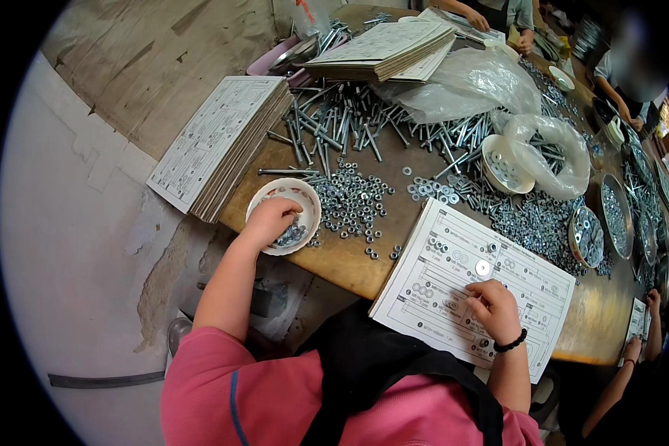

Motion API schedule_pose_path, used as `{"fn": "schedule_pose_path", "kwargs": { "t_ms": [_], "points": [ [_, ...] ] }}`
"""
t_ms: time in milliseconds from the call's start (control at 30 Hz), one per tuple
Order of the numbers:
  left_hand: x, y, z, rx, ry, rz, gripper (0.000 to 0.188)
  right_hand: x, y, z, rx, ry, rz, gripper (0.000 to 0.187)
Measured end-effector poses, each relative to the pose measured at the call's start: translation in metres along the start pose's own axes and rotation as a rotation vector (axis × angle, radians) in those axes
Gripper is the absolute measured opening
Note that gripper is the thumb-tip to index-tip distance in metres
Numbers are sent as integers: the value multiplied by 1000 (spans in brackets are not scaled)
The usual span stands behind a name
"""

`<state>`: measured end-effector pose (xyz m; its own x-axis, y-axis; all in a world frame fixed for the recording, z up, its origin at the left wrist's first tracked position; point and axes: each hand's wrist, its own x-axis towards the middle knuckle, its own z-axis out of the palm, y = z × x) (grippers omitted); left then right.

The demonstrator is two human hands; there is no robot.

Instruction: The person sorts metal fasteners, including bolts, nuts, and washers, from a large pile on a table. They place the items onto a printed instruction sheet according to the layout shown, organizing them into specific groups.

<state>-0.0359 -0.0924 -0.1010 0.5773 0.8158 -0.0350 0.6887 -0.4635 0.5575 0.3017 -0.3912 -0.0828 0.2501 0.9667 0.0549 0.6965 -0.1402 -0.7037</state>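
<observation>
My left hand (269, 221) reaches into a white bowl (305, 191) at the table's near left edge, its fingers curled down at the small metal pieces (293, 235) inside. What those fingertips grip, if anything, is hidden. Over a stack of printed sheets (554, 297) at the near edge, my right hand (496, 311) has thumb and fingers drawn together; anything between them is too small to name. A round washer (482, 267) lies on the top sheet just beyond that hand. Several small nuts (438, 246) rest on the sheet's left part.
Loose nuts (357, 197) lie right of the bowl, with long bolts (334, 123) behind. Other sheet stacks stand at left (215, 141) and at the back (383, 48). Clear plastic bags (476, 82) cover some bolts. A bowl of washers (507, 169) stands at right; co-workers' hands (632, 123) show beyond.
</observation>
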Motion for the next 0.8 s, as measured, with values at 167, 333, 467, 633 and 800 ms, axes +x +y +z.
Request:
{"fn": "schedule_pose_path", "kwargs": {
  "t_ms": [167,333,467,633,800],
  "points": [
    [9,20,-7,100,38,55,13,-5,6,-8,4,22,5,18],
    [30,96,33,-226,59,195,15,-4,12,-27,-57,58,38,19],
    [50,174,82,-164,-154,487,11,-1,11,-36,-58,86,56,19],
    [54,225,141,137,-255,779,11,0,19,-31,-98,132,46,18],
    [52,222,163,177,-137,816,9,13,28,-16,-235,157,-13,14]
  ]
}}
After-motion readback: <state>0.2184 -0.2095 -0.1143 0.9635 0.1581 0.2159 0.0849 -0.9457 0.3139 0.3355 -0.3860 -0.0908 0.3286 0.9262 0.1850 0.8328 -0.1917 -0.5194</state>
